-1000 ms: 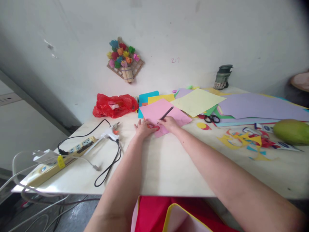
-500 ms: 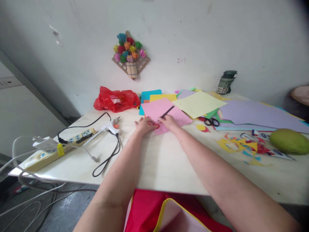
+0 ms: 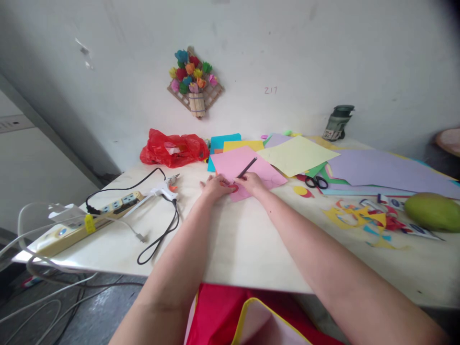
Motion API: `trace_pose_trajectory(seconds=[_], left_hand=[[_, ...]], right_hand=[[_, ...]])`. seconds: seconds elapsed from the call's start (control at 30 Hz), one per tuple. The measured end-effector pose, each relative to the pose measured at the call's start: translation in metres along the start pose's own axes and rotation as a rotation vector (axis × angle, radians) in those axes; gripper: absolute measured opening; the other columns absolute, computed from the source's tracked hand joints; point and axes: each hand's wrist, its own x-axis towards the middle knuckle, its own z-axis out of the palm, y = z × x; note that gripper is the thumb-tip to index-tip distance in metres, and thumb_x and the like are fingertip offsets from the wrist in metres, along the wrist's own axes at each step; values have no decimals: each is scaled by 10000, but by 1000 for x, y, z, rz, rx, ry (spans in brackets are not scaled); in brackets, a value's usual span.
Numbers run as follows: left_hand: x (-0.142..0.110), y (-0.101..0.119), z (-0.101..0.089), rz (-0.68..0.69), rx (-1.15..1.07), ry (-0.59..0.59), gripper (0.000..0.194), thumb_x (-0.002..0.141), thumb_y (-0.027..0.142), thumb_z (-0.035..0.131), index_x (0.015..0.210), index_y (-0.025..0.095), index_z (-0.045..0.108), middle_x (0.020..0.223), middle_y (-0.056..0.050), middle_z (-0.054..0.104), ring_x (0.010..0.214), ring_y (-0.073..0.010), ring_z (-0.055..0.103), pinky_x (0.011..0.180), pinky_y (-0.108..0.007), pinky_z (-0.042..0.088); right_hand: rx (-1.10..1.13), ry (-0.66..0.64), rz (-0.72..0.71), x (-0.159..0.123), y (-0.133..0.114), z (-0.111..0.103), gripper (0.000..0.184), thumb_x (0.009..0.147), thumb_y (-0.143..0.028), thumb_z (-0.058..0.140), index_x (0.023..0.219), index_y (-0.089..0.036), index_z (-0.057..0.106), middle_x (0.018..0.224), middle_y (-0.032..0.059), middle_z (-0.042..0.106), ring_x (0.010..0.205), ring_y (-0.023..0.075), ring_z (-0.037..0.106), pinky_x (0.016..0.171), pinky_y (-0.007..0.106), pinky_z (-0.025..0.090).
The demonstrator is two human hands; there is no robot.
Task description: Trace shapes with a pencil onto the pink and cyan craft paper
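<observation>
Pink paper lies on the table in front of me, with faint pencil outlines near its right corner. My left hand rests on the paper's near left part, fingers spread, some of them pressing on a small red paper cutout. A dark pencil is pinched in my right hand, slanting up to the right. Its tip is close to the edge of the red cutout, mostly hidden by my fingers.
A hot glue gun and a power strip with cords stand left. A red plastic bag lies behind. To the right are coloured sheets, scissors, paper scraps, glue tubes, a green mango-like fruit and a bottle.
The pencil has tilted slightly and its upper end has shifted a little left and down. My left hand stays in place on the red cutout.
</observation>
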Motion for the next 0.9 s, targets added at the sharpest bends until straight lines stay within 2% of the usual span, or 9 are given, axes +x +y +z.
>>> trace_pose_trajectory(seconds=[0.2, 0.53, 0.9], left_hand=[[0, 0, 0, -3, 16, -3, 382, 530, 596, 637, 771, 300, 626, 1118, 1, 589, 1228, -309, 281, 984, -531, 41], [-1, 1, -1, -8, 6, -10, 396, 529, 600, 641, 781, 296, 622, 1122, -6, 587, 1234, -315, 263, 980, -537, 38], [2, -2, 1, -10, 19, -3, 411, 514, 608, 633, 780, 295, 624, 1221, 9, 519, 1235, -298, 266, 993, -518, 53]], right_hand=[[-44, 1, 25, 0, -3, 0, 245, 695, -385, 589, 803, -179, 666, 791, 49, 684, 739, 157, 617, 639, 224, 451], [-38, 5, 23, -1, -2, 0, 257, 697, -395, 587, 828, -188, 665, 804, 43, 685, 745, 154, 617, 645, 226, 453], [-65, 3, 40, 0, -4, 0, 265, 696, -405, 576, 794, -176, 667, 766, 42, 678, 713, 150, 607, 621, 224, 443]])
